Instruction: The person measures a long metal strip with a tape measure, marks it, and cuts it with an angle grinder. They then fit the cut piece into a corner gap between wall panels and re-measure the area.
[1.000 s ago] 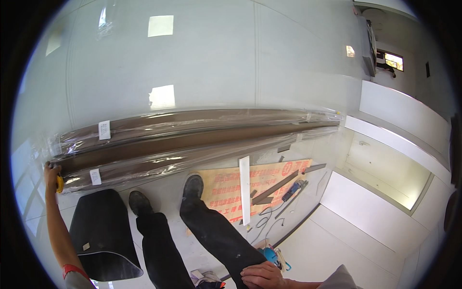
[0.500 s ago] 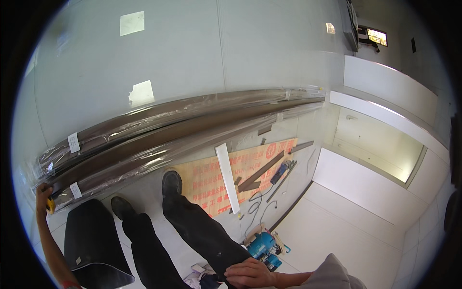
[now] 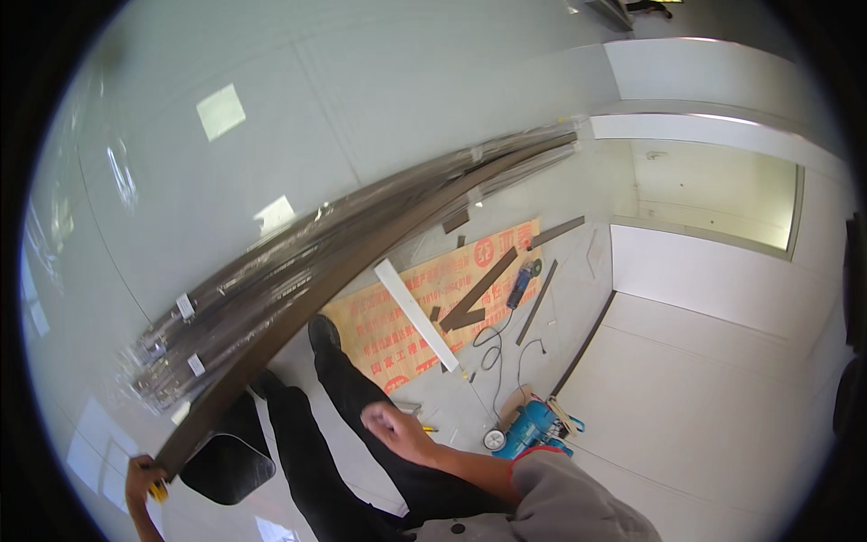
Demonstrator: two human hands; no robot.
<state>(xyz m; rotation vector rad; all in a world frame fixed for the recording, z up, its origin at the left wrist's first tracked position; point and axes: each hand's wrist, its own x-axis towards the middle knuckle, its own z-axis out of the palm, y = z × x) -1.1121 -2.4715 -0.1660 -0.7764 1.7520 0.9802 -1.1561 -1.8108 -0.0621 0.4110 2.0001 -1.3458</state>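
At the lower left, my left hand (image 3: 143, 481) is closed around the near end of a long dark brown trim strip (image 3: 355, 269). A small yellow object (image 3: 159, 491), perhaps a tape measure, shows under that hand. The strip's near end is raised; its far end rests near the white wall. Behind it lie brown strips (image 3: 271, 271) wrapped in clear film with white labels. My right hand (image 3: 395, 432) hangs in front of my legs, touching no visible object. Motion smears its fingers, so I cannot tell their grip.
A black bin-like object (image 3: 230, 470) stands below the strip's near end. To the right lie a printed board (image 3: 406, 348), a white strip (image 3: 417, 314), brown offcuts (image 3: 483, 287), a blue angle grinder (image 3: 519, 287) with its cord, and a teal air compressor (image 3: 528, 432).
My left hand has lifted the strip's near end off the wrapped bundle and brought it nearer to me. The right hand has left my thigh and moved up and left. The view has shifted.
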